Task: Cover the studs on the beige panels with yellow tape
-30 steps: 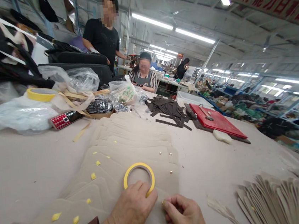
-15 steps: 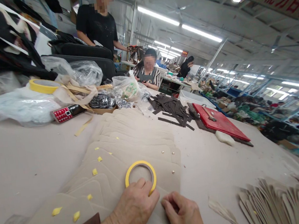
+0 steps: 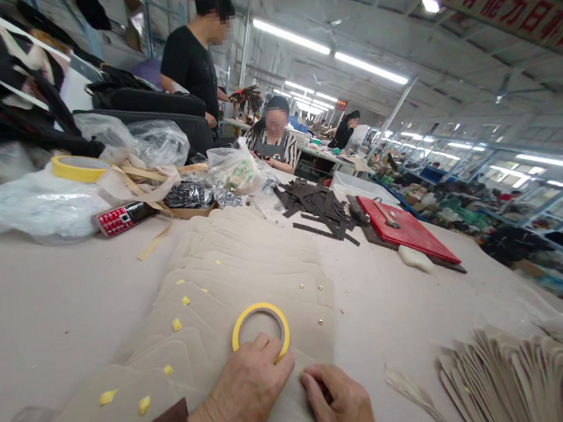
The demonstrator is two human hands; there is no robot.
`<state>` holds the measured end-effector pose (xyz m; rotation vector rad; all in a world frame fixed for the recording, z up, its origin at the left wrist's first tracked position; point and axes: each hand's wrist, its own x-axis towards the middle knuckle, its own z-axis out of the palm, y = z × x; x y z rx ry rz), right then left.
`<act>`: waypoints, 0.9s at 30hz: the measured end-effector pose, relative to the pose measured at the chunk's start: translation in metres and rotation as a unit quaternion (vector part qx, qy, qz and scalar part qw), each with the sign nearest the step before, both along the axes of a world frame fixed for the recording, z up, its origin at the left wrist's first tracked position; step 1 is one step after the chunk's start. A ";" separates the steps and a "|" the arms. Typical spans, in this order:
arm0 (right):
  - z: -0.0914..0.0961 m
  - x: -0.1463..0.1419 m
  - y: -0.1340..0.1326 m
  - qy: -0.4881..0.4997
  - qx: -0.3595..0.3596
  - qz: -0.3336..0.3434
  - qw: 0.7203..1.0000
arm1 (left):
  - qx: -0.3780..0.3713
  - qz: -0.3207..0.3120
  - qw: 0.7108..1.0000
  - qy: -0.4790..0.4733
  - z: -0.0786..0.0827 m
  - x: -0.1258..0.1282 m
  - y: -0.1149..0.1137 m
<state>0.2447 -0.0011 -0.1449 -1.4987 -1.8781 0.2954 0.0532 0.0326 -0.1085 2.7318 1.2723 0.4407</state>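
My left hand is closed on a roll of yellow tape, its fingers over the near side of the ring. Just to the right, my right hand is pinched, thumb against the curled index finger; whatever its fingertips hold is hidden or too small to name. Under both hands lies a spread of overlapping beige panels. Small yellow tape pieces stick to the panels on the left. Small metal studs show near their right edge.
A fanned stack of beige strips stands at the front right. Dark strips and a red board with a hammer lie farther back. Plastic bags and another yellow tape roll are at left. Several people work beyond the table.
My hands keep nearly the same pose on the tape and panels. The view has shifted slightly. Across the table, the standing person in black has turned toward the right.
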 end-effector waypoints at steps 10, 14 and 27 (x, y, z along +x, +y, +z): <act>0.019 0.004 0.003 -0.030 -0.129 0.050 0.990 | 0.054 -0.033 0.976 -0.206 0.011 -0.008 0.002; 0.030 0.009 0.000 0.107 -0.084 0.049 0.989 | 0.064 -0.075 0.959 -0.267 0.007 -0.008 0.003; 0.040 -0.009 0.005 0.029 0.230 0.126 0.965 | 0.099 -0.126 0.953 -0.258 0.007 0.003 -0.007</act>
